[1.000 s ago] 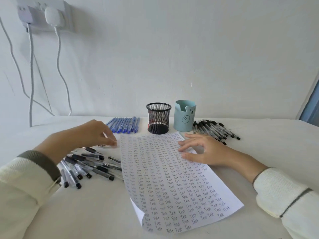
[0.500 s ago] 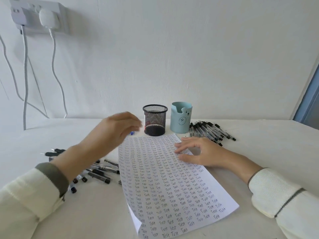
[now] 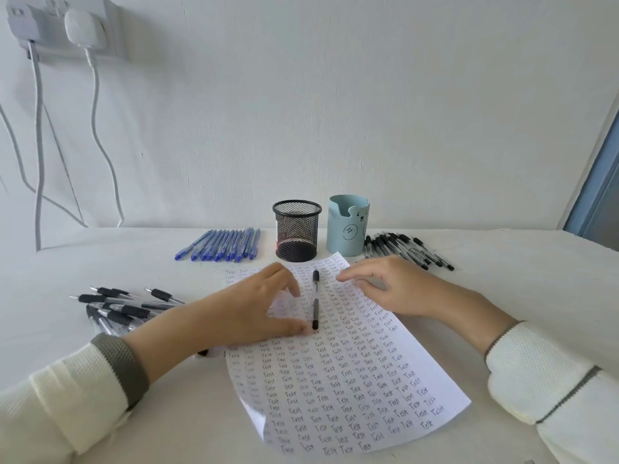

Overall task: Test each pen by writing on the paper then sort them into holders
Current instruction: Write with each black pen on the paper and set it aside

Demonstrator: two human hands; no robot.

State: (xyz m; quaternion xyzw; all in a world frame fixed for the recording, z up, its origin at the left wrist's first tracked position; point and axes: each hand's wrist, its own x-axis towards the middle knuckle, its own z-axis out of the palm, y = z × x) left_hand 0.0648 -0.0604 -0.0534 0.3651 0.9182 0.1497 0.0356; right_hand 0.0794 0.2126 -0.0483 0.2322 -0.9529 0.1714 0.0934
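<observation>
One black pen (image 3: 315,298) lies on paper (image 3: 351,380), between your hands. Left hand (image 3: 248,313): fingers arched wide, thumb tip at pen's near end. Right hand (image 3: 392,291): fingers straight, flat on paper's far edge. Mesh holder (image 3: 296,229), bear holder (image 3: 348,229) upright behind, on worktop (image 3: 201,416).

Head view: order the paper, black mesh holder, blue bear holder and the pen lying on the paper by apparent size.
1. paper, largest, also nearest the camera.
2-3. black mesh holder and blue bear holder: look alike, unranked.
4. pen, smallest.
</observation>
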